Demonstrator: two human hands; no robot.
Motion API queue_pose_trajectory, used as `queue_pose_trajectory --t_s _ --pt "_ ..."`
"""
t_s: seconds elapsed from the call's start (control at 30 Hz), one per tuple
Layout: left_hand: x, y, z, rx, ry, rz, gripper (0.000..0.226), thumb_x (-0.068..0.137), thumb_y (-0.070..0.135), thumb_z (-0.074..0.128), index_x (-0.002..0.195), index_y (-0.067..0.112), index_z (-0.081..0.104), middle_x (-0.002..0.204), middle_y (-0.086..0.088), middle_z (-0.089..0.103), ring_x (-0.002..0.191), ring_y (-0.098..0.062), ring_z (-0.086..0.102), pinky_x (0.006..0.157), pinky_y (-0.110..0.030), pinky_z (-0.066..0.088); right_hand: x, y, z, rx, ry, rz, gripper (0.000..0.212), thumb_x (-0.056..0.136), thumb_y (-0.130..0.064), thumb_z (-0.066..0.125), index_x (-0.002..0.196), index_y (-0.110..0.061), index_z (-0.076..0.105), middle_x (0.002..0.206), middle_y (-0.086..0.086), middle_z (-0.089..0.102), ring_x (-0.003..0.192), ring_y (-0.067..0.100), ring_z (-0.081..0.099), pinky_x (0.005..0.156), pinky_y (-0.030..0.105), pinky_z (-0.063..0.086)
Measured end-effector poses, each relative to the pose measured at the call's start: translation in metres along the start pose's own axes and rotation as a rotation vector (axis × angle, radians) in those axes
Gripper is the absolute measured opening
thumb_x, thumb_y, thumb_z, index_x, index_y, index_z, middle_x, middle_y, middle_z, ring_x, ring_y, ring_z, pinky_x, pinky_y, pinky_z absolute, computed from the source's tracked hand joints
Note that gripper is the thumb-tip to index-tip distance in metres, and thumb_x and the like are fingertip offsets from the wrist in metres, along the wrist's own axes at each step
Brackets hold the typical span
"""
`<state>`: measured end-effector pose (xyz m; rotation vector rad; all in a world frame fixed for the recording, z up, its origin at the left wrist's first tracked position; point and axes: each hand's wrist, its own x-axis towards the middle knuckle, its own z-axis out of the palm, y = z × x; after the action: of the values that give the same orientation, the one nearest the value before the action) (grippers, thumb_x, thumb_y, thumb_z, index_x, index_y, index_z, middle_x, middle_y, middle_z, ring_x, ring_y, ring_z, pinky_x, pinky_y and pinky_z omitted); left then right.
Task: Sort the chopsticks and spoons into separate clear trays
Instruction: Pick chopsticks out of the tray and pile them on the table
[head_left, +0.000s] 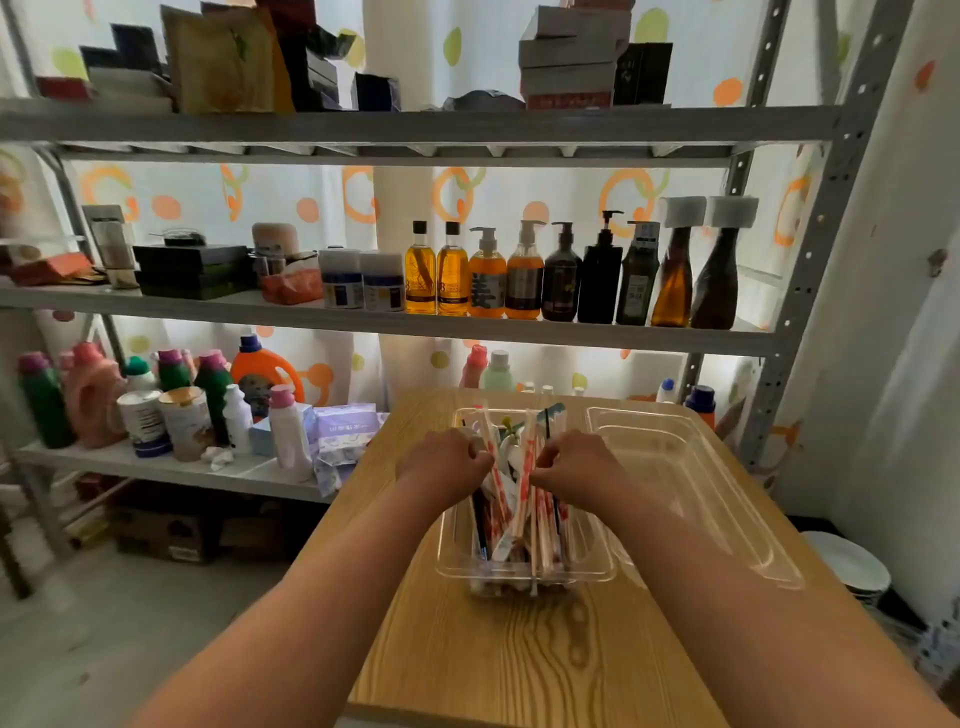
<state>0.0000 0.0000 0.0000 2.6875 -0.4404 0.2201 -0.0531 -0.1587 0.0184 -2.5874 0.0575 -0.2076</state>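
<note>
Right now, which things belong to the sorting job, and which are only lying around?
Job: mixed tray, chopsticks, spoons, empty tray, left hand, right hand.
Lying about: pump bottles, detergent bottles, boxes, tissue packs.

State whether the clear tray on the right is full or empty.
Empty: the right tray holds nothing; the wooden table shows through its bottom.

We see a storeroom: a grey perforated-steel shelving rack (811, 260) carries amber and dark pump bottles (524, 280), coloured plastic detergent jugs (93, 397) and stacked cardboard boxes (571, 57).
</note>
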Motion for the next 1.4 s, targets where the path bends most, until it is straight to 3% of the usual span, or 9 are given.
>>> queue_pose_trajectory --t_s 0.17,0.33,0.5,0.77,0.97,1.07,1.2,1.3,1.4 --pt "0.005 -0.003 0.006 0.03 0.015 -0.031 0.033 0.094 0.043 0.043 0.099 0.019 0.065 0.088 0.0 0.064 0.084 -0.02 0.062 0.073 -0.033 0.05 0.006 -0.007 0.015 -0.005 0.019 -0.027 0.024 0.083 -0.029 0.066 0.091 -0.007 0.071 0.09 0.007 0.07 0.079 0.016 0.064 0.078 0.03 0.053" --pt "0.007 -0.009 0.011 0.012 0.014 -0.04 0.035 0.094 0.041 0.04 0.098 0.015 0.063 0.09 -0.004 0.065 0.082 -0.02 0.061 0.072 -0.032 0.051 0.008 -0.011 0.03 -0.035 -0.033 -0.017 0.026 0.085 -0.035 0.064 0.085 -0.009 0.069 0.076 0.003 0.065 0.073 0.016 0.063 0.072 0.029 0.05" --pt "0.004 -0.014 0.003 -0.01 0.016 -0.045 0.029 0.092 0.038 0.046 0.091 0.016 0.065 0.084 -0.002 0.065 0.076 -0.017 0.06 0.067 -0.03 0.048 0.01 -0.015 0.04 -0.05 -0.011 0.022 0.024 0.083 -0.035 0.065 0.09 -0.012 0.065 0.079 0.001 0.062 0.079 0.019 0.064 0.075 0.035 0.054" --pt "0.0 -0.015 -0.007 -0.11 -0.017 0.017 0.028 0.092 0.033 0.051 0.088 0.012 0.068 0.085 -0.007 0.068 0.08 -0.021 0.064 0.069 -0.032 0.049 0.012 -0.018 0.038 0.12 0.022 0.027 0.018 0.082 -0.026 0.065 0.073 -0.021 0.05 0.077 0.001 0.059 0.074 0.013 0.058 0.067 0.025 0.046" --pt "0.001 -0.015 -0.01 -0.248 -0.006 0.05 0.027 0.094 0.031 0.052 0.099 0.012 0.07 0.086 0.001 0.065 0.081 -0.015 0.061 0.072 -0.029 0.048 0.019 -0.015 0.036 0.267 0.159 -0.017 0.02 0.087 -0.027 0.064 0.097 -0.012 0.056 0.093 0.003 0.061 0.089 0.018 0.06 0.083 0.034 0.051" --pt "0.004 -0.012 -0.011 -0.351 -0.005 0.078 0.023 0.096 0.029 0.051 0.097 0.015 0.069 0.083 0.004 0.065 0.074 -0.008 0.057 0.068 -0.024 0.045 0.02 -0.015 0.033 0.415 0.208 -0.042 0.019 0.087 -0.025 0.065 0.097 -0.013 0.055 0.094 0.008 0.066 0.082 0.02 0.065 0.075 0.035 0.056" --pt "0.002 -0.001 -0.017 -0.595 -0.006 0.119 0.03 0.1 0.032 0.046 0.095 0.013 0.069 0.079 0.005 0.065 0.068 -0.004 0.057 0.062 -0.018 0.044 0.02 -0.016 0.026 0.547 0.228 -0.091 0.019 0.089 -0.017 0.063 0.106 -0.012 0.055 0.089 0.01 0.069 0.068 0.015 0.066 0.051 0.016 0.051" --pt "-0.003 0.004 -0.022 -0.721 0.033 0.112 0.029 0.099 0.031 0.048 0.094 0.012 0.069 0.077 0.007 0.064 0.062 -0.002 0.055 0.051 -0.008 0.041 0.02 -0.017 0.024 0.606 0.244 -0.137 0.023 0.09 -0.011 0.061 0.112 -0.009 0.058 0.083 0.012 0.07 0.062 0.015 0.066 0.049 0.018 0.049" --pt "-0.002 0.003 -0.024 -0.763 0.002 0.073 0.022 0.097 0.03 0.052 0.092 0.016 0.068 0.08 0.004 0.065 0.065 -0.007 0.054 0.052 -0.013 0.04 0.02 -0.018 0.024 0.591 0.228 -0.169 0.03 0.089 -0.014 0.062 0.119 -0.012 0.06 0.084 0.01 0.071 0.063 0.015 0.067 0.052 0.018 0.053"
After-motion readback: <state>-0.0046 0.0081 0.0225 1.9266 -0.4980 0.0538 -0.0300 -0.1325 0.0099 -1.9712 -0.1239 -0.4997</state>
